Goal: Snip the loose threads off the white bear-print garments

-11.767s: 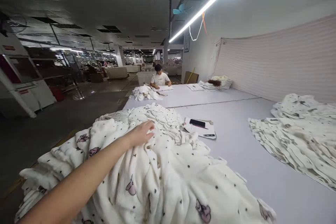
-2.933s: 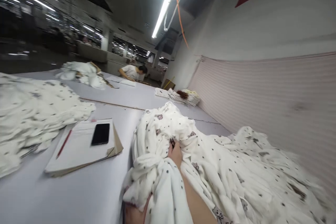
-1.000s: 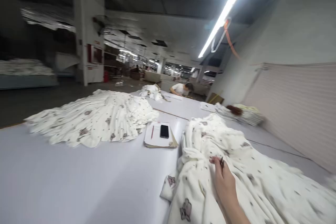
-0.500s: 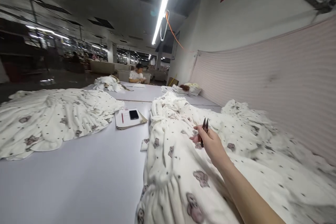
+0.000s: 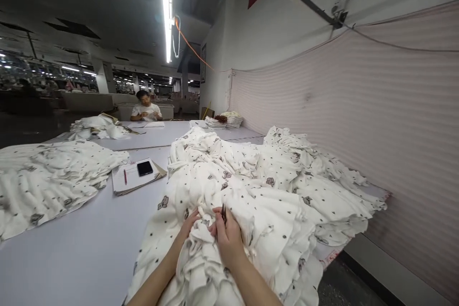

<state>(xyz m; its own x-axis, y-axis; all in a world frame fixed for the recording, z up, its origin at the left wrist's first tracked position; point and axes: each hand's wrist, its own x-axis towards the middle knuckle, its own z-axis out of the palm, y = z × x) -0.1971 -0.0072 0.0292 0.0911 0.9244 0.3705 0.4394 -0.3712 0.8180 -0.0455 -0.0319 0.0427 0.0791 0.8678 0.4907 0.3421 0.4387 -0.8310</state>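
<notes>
Holding 1 pair of dark snips (image 5: 224, 213) in the right hand (image 5: 228, 240), with fingers curled around the tool and blade tips pointing away. Resting the left hand (image 5: 189, 224) against white cloth (image 5: 265, 217), with fingers close together at a bunched fold; cannot tell whether pinching it. Printed with dark spots and grey motifs, and spread between and around the 2 hands on the near right part of the pale table (image 5: 107, 248). Just beyond, to the right: 1 further pile (image 5: 330, 196) in the same print. Toward the left, apart from both hands: 1 spotted pile (image 5: 57, 172), beside papers (image 5: 134, 182) bearing 1 black phone (image 5: 145, 168) and 1 red pen (image 5: 125, 177). At the far end: 1 co-worker (image 5: 152, 111) in a white top, near 1 white heap (image 5: 95, 128). Along the wall: 1 pink striped sheet (image 5: 322, 95). Overhead: 1 lit tube lamp (image 5: 166, 14).
</notes>
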